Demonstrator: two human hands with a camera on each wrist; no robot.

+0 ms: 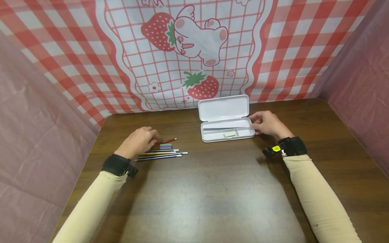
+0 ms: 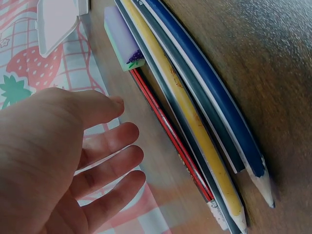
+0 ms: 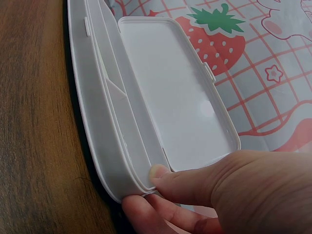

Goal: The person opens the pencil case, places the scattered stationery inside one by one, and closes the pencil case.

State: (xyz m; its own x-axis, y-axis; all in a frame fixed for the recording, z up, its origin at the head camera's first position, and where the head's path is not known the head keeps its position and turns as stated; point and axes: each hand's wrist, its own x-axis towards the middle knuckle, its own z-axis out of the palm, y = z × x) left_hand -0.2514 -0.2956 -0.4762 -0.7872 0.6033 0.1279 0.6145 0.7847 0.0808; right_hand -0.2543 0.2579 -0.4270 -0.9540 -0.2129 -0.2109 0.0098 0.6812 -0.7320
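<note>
Left hand (image 1: 138, 140) empty, relaxed beside the red pencil (image 1: 166, 141); right hand (image 1: 268, 123) pinches the open case (image 1: 225, 123).
Pale eraser (image 1: 229, 134) already inside; other pencils (image 1: 158, 153) and purple-green eraser (image 1: 165, 147) lie outside, on the bench (image 1: 188, 195).

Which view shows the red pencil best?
Left wrist: the red pencil appears largest, most of its shaft in sight, though the eraser hides its tip. Head shows the tip and a short stretch, the left hand hiding the rest. Right wrist doesn't show it.
</note>
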